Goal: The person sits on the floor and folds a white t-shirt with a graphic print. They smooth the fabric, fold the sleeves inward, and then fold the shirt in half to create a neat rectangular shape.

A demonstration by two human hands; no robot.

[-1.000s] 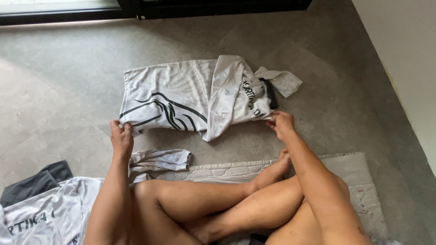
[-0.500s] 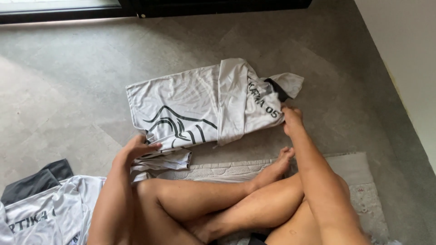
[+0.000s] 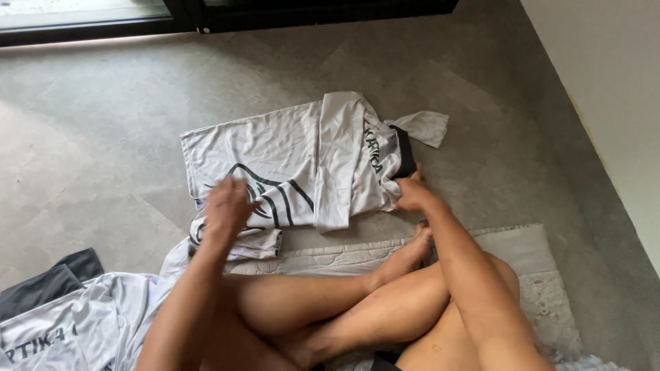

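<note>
Head view looks down on a person sitting cross-legged on a pale mat (image 3: 529, 251) laid over a grey floor (image 3: 103, 151); a white jersey (image 3: 275, 154) with black curved stripes lies spread on the floor just beyond the knees, one side folded over the middle and a sleeve (image 3: 425, 126) sticking out toward the wall (image 3: 605, 89); the left hand (image 3: 227, 204) hovers over the near lower corner of the jersey, fingers spread loosely and blurred, so whether it touches the cloth cannot be told, and it grips nothing that shows; the right hand (image 3: 411, 194) rests on the jersey's near edge by the black collar (image 3: 404, 152), fingers curled down onto the fabric, though whether they pinch it or only press cannot be told; a small folded white piece (image 3: 258, 244) lies under the jersey's corner, against the mat; another white garment (image 3: 62, 330) and a dark grey one (image 3: 51, 282) lie beside the left knee.
</note>
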